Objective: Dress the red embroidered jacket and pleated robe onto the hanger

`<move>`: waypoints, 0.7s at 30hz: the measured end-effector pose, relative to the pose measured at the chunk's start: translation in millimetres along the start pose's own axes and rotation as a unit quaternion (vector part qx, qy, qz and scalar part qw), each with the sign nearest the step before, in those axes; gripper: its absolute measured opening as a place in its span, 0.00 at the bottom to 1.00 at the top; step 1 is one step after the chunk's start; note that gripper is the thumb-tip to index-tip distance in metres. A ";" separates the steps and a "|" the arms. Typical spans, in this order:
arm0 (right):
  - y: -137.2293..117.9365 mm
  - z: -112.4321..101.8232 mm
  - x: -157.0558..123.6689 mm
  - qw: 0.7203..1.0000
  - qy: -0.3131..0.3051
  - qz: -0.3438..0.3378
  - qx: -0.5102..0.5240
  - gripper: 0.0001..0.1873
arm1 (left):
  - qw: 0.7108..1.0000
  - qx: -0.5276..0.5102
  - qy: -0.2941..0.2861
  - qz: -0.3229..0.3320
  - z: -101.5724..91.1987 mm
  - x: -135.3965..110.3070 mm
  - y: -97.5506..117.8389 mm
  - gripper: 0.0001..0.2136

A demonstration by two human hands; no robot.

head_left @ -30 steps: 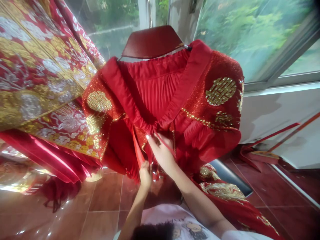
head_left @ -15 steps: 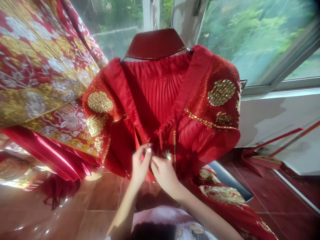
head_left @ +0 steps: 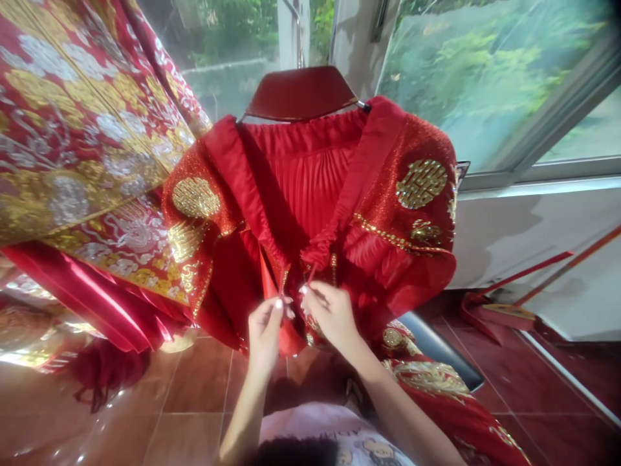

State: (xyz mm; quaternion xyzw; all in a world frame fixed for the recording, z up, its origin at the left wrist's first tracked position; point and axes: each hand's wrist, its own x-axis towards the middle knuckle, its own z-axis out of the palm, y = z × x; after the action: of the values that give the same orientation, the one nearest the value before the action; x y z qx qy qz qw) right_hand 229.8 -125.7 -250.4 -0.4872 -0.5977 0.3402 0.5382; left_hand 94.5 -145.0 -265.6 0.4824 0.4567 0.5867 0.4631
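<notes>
A red pleated skirt (head_left: 315,188) with gold-embroidered panels hangs in front of me from a hanger with a dark red crosspiece (head_left: 303,94). Its gathered waistband is parted at the front, and a thin red drawstring comes out of each end. My left hand (head_left: 266,323) pinches the left drawstring between thumb and fingers, below the waistband's left end. Level with it on the other side, my right hand (head_left: 330,310) pinches the right drawstring (head_left: 313,273) close to the gathered cloth. A small gap separates the two hands.
A gold-and-silver embroidered red garment (head_left: 92,129) hangs close on the left. Windows (head_left: 485,84) stand behind the hanger. At lower right are a red dustpan (head_left: 485,314) on the tiled floor (head_left: 194,382) and a dark, flat object (head_left: 441,349) beside embroidered red cloth (head_left: 427,378).
My hands were close together at the waistband's front; they have moved apart, the left one left and down, the right one slightly up. The right drawstring now runs into my right fingers.
</notes>
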 end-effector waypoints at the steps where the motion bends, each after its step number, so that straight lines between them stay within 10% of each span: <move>1: -1.1 1.5 -7.1 1.000 0.001 0.016 0.024 0.14 | 1.000 -0.013 -0.010 -0.015 2.2 -5.0 -0.5 0.16; 10: -35.8 4.0 -17.1 0.979 -0.037 0.085 0.184 0.11 | 0.995 -0.004 -0.095 -0.029 12.1 -19.6 4.5 0.17; 14: -34.3 5.8 -19.7 0.981 -0.002 0.064 0.186 0.10 | 0.998 -0.020 -0.034 -0.043 -5.8 -7.9 2.0 0.15; 18: -23.9 13.0 -22.9 0.990 0.015 0.043 0.135 0.09 | 0.990 0.062 0.076 0.098 -16.0 0.5 15.2 0.11; 21: -19.0 20.1 -25.2 0.998 0.035 -0.002 0.058 0.09 | 0.941 0.207 0.052 0.262 -8.0 4.6 37.1 0.06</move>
State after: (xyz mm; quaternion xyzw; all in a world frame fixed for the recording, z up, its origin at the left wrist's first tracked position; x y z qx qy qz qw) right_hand 204.7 -152.8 -244.4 -0.4651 -0.5588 0.3560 0.5870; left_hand 82.3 -146.9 -229.4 0.6389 0.4487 0.6045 0.1583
